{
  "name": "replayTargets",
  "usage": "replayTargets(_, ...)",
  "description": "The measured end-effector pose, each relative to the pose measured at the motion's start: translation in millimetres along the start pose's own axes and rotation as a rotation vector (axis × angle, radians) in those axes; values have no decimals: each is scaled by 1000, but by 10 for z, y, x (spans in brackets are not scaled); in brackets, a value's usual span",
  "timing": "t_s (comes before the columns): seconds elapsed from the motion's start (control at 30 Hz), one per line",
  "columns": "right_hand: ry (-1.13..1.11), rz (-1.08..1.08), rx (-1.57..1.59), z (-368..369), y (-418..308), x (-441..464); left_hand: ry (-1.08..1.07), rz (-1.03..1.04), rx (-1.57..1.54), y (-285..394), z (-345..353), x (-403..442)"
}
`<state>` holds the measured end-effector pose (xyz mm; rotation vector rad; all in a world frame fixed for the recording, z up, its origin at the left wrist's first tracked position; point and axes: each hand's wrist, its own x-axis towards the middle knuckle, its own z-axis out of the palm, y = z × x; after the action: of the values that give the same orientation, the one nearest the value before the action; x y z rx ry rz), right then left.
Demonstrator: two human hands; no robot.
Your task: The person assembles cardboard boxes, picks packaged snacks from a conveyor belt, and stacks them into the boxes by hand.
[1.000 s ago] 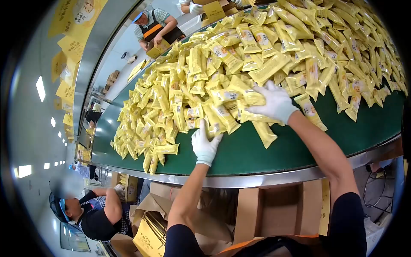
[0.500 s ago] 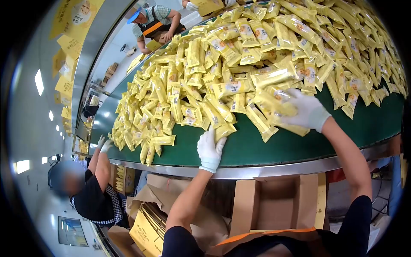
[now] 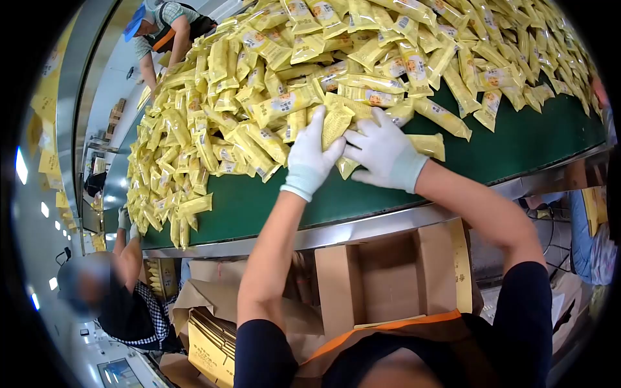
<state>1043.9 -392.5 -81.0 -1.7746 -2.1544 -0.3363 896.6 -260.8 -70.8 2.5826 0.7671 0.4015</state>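
Note:
Both of my hands wear white gloves and meet at the near edge of a large heap of yellow wrapped packets (image 3: 259,71) on the green belt (image 3: 259,200). A yellow packet (image 3: 336,123) stands tilted between them. My left hand (image 3: 312,152) has its fingers against that packet's left side, with the thumb below. My right hand (image 3: 381,149) is spread, palm down, at the packet's right side, over other packets that it partly hides. One packet (image 3: 428,146) lies just right of my right wrist.
An open cardboard box (image 3: 388,278) stands below the belt's metal edge (image 3: 336,231). Left of it are brown paper and folded yellow cartons (image 3: 210,349). A co-worker (image 3: 123,291) reaches to the belt at lower left; another person (image 3: 168,32) leans in at upper left.
The view has shifted right. My right hand has moved in toward my left hand, and a packet now stands between them. The co-worker at lower left has reached to the belt.

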Motion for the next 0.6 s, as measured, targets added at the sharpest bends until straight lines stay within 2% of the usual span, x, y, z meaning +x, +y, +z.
replayTargets(0.07,31,-24,-1,12,113,-129,-188,-51,154,65,-191,52)
replayTargets(0.1,46,-69,4,5,182,-208,-184,19,226,38,-240,-5)
replayTargets(0.17,69,-153,19,-49,342,-410,-199,-147,206,-3,-315,-226)
replayTargets(0.2,52,-212,-13,-153,401,-472,-166,-161,200,-91,-315,-346)
replayTargets(0.3,63,-43,188,-520,397,-634,30,-113,227,-227,-362,-723)
replayTargets(0.37,143,256,359,-618,535,-709,162,44,174,-160,-425,-816)
replayTargets(0.4,66,279,341,-615,701,-756,188,104,211,-159,-424,-847)
replayTargets(0.43,-61,176,265,-536,895,-781,72,99,187,-128,-418,-829)
replayTargets(0.5,-214,156,189,-512,894,-695,-167,93,137,-34,-401,-722)
replayTargets(0.53,-290,148,160,-466,982,-620,-249,155,304,25,-400,-657)
replayTargets(0.57,-373,147,135,-433,1016,-570,-275,105,305,71,-402,-599)
replayTargets(0.6,-442,237,91,-599,966,-491,-279,76,254,48,-393,-600)
